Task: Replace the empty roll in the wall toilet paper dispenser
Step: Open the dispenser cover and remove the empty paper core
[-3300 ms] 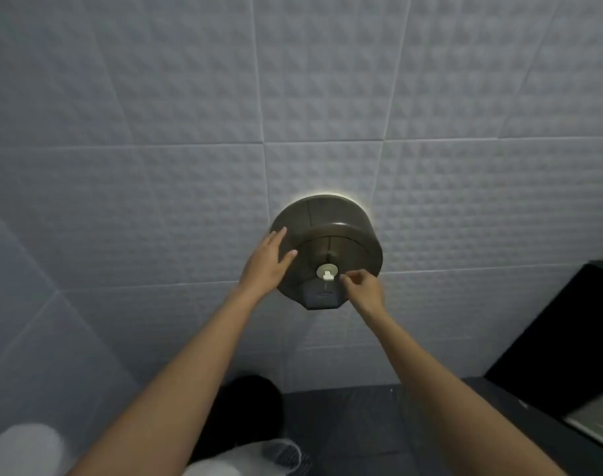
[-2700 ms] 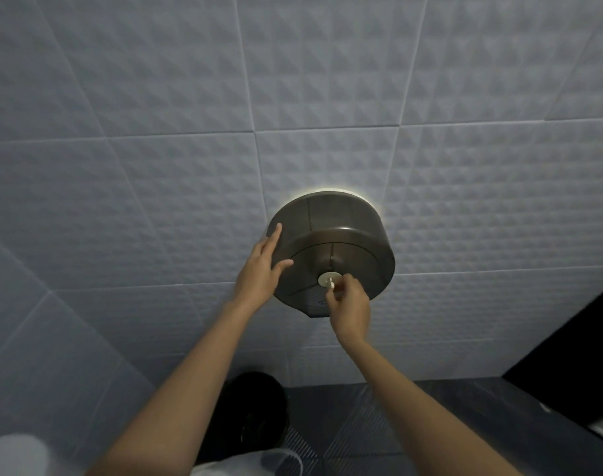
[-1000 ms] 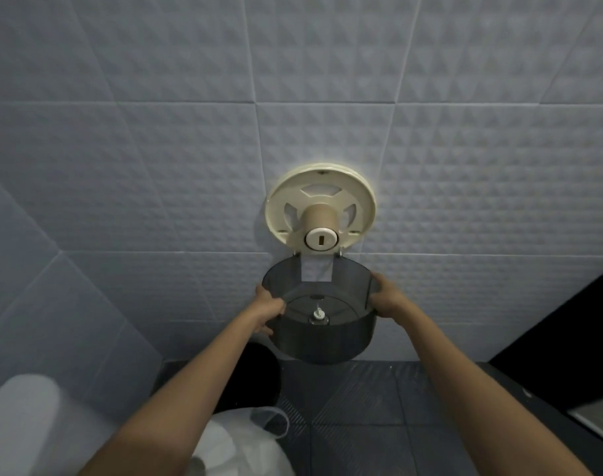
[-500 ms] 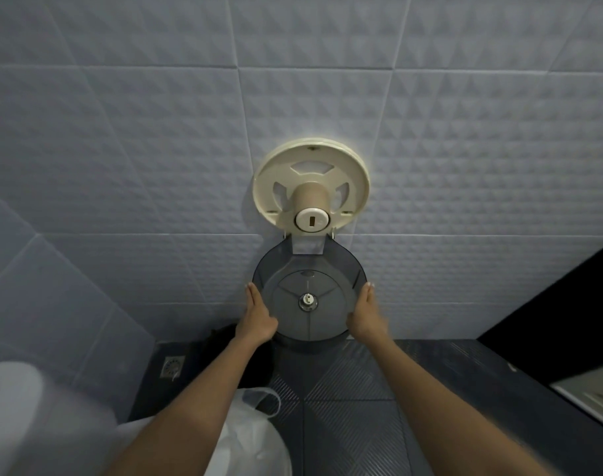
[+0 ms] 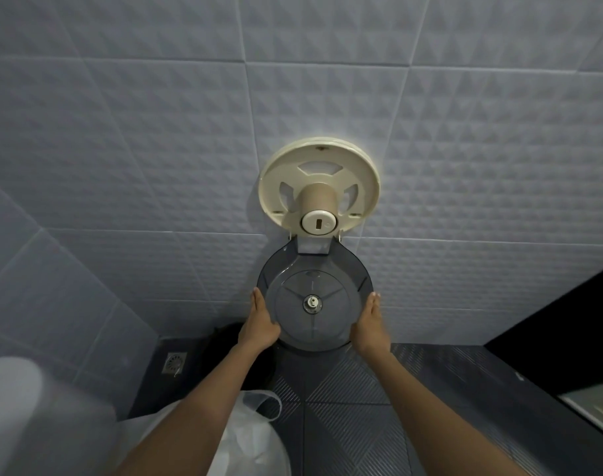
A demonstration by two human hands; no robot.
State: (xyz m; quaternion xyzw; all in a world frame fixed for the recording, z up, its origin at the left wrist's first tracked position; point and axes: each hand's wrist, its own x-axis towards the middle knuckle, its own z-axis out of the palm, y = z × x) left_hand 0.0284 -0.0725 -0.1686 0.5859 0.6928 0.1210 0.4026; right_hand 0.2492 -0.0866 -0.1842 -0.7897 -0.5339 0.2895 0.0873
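Flanking hanging cover (image 5: 313, 304), left hand (image 5: 258, 324), right hand (image 5: 370, 328) flat, fingers extended, cardboard core (image 5: 318, 197) bare.

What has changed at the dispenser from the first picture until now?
The smoky cover was unlocked and swung down on its bottom hinge; it now hangs flat against the wall. Left hand and right hand moved from its front to its sides. The empty core is unchanged on its spindle.
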